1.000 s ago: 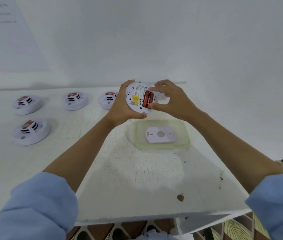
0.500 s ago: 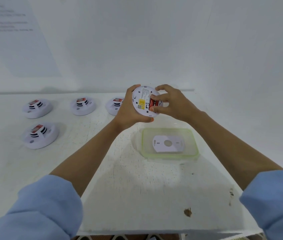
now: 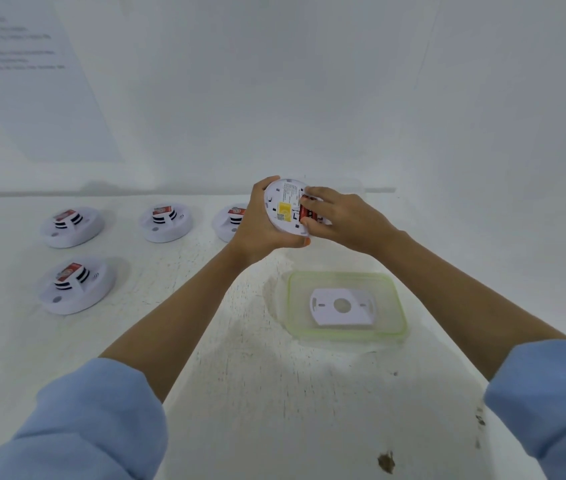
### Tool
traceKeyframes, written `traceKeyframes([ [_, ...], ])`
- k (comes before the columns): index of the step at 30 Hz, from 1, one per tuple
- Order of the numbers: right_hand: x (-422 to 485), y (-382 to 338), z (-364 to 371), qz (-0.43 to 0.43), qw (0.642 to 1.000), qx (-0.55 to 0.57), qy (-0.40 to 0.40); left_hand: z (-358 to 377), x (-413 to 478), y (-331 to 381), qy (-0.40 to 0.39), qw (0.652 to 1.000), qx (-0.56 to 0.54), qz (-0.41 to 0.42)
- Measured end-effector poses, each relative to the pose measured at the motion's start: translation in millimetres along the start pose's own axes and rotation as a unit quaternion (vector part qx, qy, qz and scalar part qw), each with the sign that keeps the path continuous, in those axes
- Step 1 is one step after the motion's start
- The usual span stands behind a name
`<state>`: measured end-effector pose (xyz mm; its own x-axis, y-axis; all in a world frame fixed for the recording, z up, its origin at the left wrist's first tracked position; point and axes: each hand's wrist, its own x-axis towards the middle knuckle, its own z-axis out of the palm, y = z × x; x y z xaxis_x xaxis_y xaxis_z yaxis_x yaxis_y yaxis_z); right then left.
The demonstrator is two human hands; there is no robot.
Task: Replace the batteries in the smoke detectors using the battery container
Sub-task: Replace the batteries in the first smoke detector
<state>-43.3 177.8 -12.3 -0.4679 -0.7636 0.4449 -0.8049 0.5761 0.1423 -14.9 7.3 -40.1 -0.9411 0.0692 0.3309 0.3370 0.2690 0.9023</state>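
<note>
The left hand [image 3: 260, 223] grips the smoke detector [image 3: 286, 206] above the bench [image 3: 240, 393], back face toward the camera. The right hand [image 3: 340, 216] pinches the red battery [image 3: 306, 212], seated upright at the detector's right edge. The container [image 3: 347, 337] sits directly below, near the bench's right edge, nearer the right hand.

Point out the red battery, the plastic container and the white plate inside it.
red battery [image 3: 306, 213], head view, its visible red side
plastic container [image 3: 400, 308], head view, right green rim
white plate [image 3: 323, 311], head view, left flat part
</note>
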Motion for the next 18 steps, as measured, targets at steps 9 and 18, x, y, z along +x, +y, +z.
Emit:
traceKeyframes([
  [9,8.8,4.7,1.2,0.05,0.995,0.08,0.015,-6.9,8.0,-9.0,0.014,1.0,0.006,0.009],
  [18,22.5,7.7,0.3,0.165,0.945,0.283,0.0,-17.0,15.3,-14.3,0.011,0.999,0.011,0.036],
])
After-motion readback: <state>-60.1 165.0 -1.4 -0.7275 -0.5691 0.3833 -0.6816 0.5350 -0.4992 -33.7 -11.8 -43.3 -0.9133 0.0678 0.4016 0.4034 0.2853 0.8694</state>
